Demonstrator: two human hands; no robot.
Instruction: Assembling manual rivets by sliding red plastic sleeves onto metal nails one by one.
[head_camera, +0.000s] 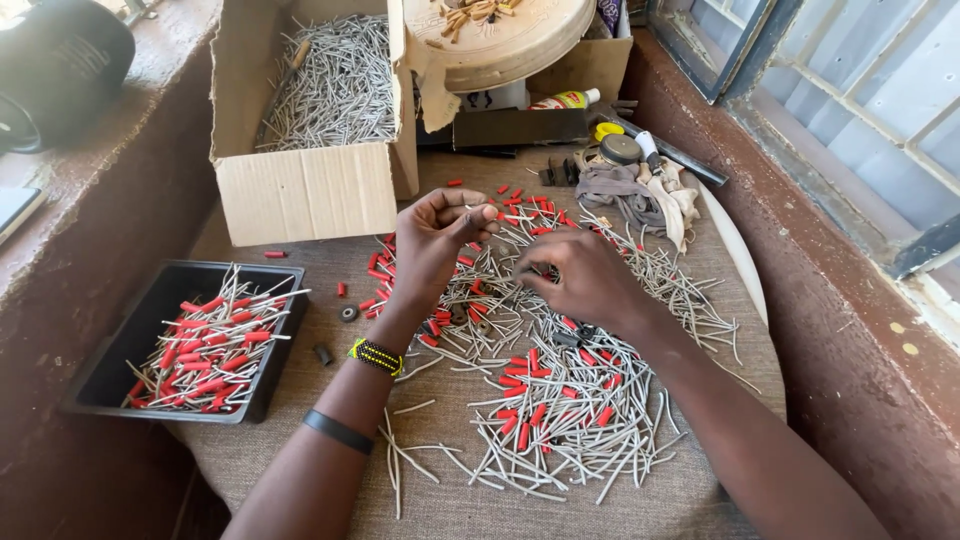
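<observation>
Standing beside the bench (300, 460), I look down on a cloth-covered top strewn with thin grey rods (560, 440) and short red sleeves (520, 205).

The left hand (432, 240) is raised a little off the cloth, its thumb and fingertips pinched together on what looks like one grey rod held near the tip. It is lifted probably so the end can be seen and met from the side. The right hand (585, 280) hovers just beside it, lower, fingers curled inward. Its fingertips seem closed on something small, but I cannot tell what, since the knuckles hide it.

The loose pieces lie right under both hands, within easy reach. The bare red sleeves are scattered mostly on the far side, and a fan of rods already wearing red sleeves (540, 400) lies nearer the person.

To the left a black tray (130, 330) holds more sleeved rods, heaped together as if kept apart from the unsorted spread. Behind it an open cardboard box (300, 190) is full of plain grey rods, a bulk supply parked at the back. A crumpled rag (640, 195) and small bottles sit off to the right, out of the way.
</observation>
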